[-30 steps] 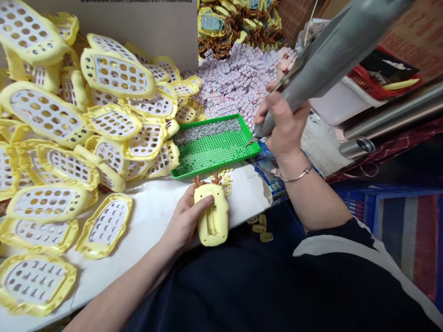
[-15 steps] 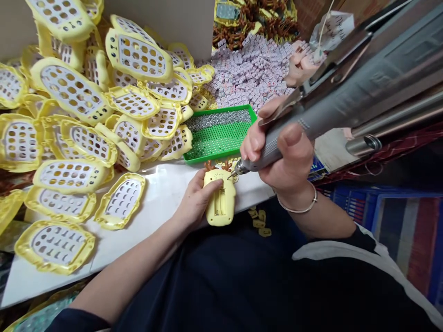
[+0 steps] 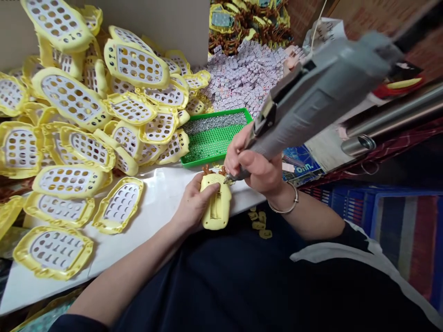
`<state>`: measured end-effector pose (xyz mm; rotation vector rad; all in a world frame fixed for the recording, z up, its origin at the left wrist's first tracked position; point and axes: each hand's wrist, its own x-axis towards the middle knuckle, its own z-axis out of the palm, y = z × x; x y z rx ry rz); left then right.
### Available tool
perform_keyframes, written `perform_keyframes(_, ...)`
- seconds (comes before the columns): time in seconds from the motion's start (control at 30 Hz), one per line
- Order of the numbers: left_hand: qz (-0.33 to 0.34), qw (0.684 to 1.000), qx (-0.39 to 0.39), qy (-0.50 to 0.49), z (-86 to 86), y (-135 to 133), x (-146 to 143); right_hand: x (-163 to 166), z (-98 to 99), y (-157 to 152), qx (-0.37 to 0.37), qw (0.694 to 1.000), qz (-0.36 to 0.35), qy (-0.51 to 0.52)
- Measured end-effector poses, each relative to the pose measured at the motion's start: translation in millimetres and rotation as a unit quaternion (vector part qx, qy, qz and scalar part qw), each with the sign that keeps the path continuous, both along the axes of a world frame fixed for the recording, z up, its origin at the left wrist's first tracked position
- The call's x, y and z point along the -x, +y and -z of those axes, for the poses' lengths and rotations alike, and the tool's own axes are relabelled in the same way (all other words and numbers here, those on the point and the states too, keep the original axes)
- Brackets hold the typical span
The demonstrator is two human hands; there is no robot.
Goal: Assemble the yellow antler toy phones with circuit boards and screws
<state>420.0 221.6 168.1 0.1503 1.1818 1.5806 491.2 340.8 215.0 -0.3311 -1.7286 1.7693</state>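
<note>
Down from the tray point(image 3: 207, 145) has come the right hand point(image 3: 258, 168), fist closed round the grey screwdriver point(image 3: 311, 103), whose tip now meets the upper corner of the yellow toy point(image 3: 216, 205) (its brown antlers point toward the tray). The left hand point(image 3: 192, 207) grips the toy's side, thumb across its back, on the white board point(image 3: 159, 198) just in front of the tray. Yellow shells point(image 3: 69, 97) are heaped left of the tray.

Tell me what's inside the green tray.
The tray holds silvery screws heaped along its far side; the rest is bare green floor. The right hand and screwdriver hide its near right corner.
</note>
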Motion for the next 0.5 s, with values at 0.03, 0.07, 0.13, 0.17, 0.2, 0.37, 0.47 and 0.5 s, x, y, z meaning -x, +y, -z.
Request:
perform_keyframes(0.03, 0.001, 1.000, -0.002, -0.001, -0.1, 0, 0, -1, -4.9, 1, 0.012, 0.999, -0.032, 0.022)
perform_keyframes(0.07, 0.001, 1.000, -0.002, -0.005, -0.1, 1, 1, -1, -11.3, 4, 0.020, 0.997, -0.060, 0.043)
perform_keyframes(0.13, 0.005, 1.000, 0.003, -0.015, -0.3, 0, 1, -1, -25.8, 12, 0.006, 0.995, -0.058, 0.082)
perform_keyframes(0.17, 0.006, 1.000, 0.008, -0.021, -0.7, 0, 1, 1, -32.1, 18, -0.016, 0.994, -0.025, 0.102)
perform_keyframes(0.2, 0.009, 0.999, 0.014, -0.028, -1.3, 0, 2, 2, -36.5, 27, -0.040, 0.992, 0.025, 0.119)
perform_keyframes(0.37, 0.023, 0.997, 0.025, -0.074, -5.5, -1, 4, 14, -20.9, 82, -0.120, 0.956, 0.259, 0.065)
perform_keyframes(0.47, 0.028, 0.995, 0.031, -0.092, -6.5, 0, 5, 16, 1.8, 106, -0.128, 0.953, 0.270, 0.044)
perform_keyframes(0.5, 0.027, 0.994, 0.033, -0.096, -6.5, 1, 5, 16, 7.6, 110, -0.129, 0.954, 0.269, 0.036)
